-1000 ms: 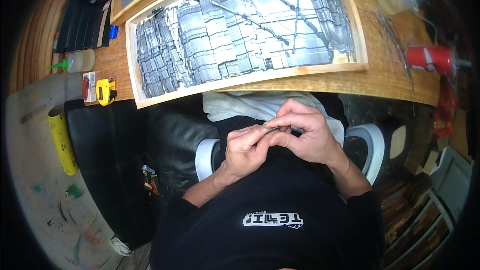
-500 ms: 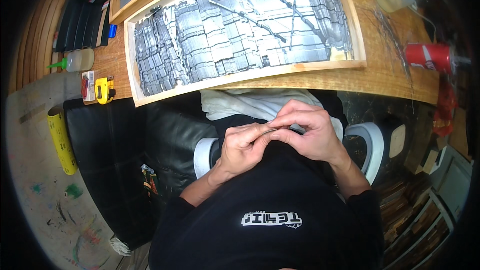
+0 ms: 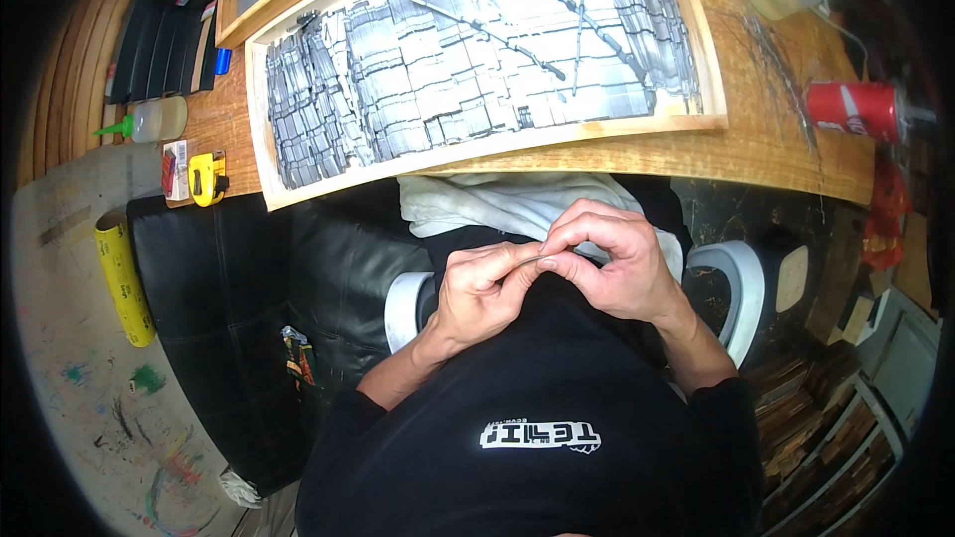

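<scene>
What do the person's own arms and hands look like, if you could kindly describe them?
The left hand and right hand are bare, without gloves, and no watch or wristband shows. The black sleeves stop well short of the wrists, leaving forearms uncovered. They belong to a black top with a white printed marking.

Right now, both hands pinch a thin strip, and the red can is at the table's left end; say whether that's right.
Wrong side: in the head view, the red can is at the right end of the table. The left hand and right hand do pinch a thin strip.
</scene>
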Demonstrator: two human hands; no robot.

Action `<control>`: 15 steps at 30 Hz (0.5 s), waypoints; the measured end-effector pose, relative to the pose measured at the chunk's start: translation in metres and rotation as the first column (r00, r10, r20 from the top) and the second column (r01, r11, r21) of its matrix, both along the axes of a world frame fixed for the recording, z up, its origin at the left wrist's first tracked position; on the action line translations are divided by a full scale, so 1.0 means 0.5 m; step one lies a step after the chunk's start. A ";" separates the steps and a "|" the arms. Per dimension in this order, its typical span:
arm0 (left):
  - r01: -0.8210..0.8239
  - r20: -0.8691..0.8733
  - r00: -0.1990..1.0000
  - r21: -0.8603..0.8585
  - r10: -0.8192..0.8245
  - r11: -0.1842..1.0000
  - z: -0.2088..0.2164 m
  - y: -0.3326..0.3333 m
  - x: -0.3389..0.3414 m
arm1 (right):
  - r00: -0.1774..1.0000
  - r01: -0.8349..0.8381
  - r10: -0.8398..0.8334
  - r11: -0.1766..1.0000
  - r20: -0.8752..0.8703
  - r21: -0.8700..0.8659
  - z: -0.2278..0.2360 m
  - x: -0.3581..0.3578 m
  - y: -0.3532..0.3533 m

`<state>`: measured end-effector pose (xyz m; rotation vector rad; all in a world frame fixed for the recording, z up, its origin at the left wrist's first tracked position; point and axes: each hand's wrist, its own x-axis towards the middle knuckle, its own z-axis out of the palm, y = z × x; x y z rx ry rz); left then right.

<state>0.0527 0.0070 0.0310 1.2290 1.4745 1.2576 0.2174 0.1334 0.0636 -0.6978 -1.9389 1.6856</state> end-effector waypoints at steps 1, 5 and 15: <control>-0.001 0.001 1.000 0.002 0.001 1.000 0.001 0.001 0.000 | 1.000 -0.005 0.005 1.000 -0.003 0.007 -0.003 0.001 0.000; -0.016 0.008 1.000 0.022 0.016 1.000 0.004 0.005 0.004 | 1.000 -0.011 0.011 1.000 -0.008 0.016 -0.010 0.004 -0.001; 0.013 -0.012 1.000 -0.034 -0.013 0.999 0.015 0.003 -0.002 | 1.000 0.003 -0.001 0.990 -0.017 0.143 -0.004 0.000 -0.007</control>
